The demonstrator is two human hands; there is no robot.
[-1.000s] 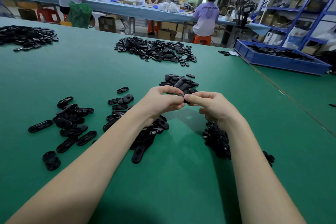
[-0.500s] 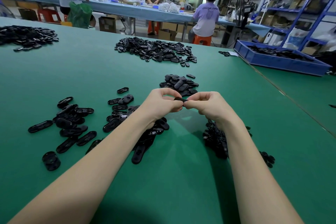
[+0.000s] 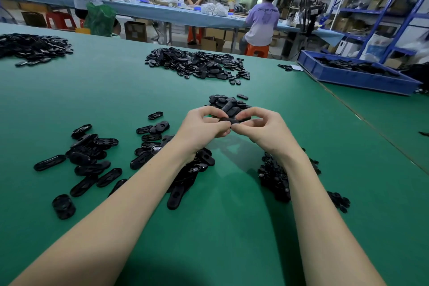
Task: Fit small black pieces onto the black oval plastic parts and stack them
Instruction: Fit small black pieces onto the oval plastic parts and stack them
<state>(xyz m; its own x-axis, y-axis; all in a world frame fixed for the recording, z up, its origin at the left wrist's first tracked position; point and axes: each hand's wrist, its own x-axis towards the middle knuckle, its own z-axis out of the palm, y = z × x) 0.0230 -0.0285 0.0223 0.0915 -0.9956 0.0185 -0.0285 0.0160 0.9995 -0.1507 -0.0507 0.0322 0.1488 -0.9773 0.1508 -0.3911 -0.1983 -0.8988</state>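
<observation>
I see left hand [image 3: 204, 129] and right hand [image 3: 260, 130] both pinching one oval part [image 3: 228, 120], fingers curled, held above the table [image 3: 232, 227]. Small pieces [image 3: 275, 179] heaped under right wrist. Loose ovals [image 3: 92, 158] left, small pile [image 3: 228, 102] just beyond hands, blue bin [image 3: 357, 76] far right.

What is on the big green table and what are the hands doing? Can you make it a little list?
left hand: pinches one end of the black oval part
right hand: pinches its other end
small black pieces: heap under the right wrist
loose oval parts: scattered at left
blue tray: far right, holding black parts
table: green
</observation>
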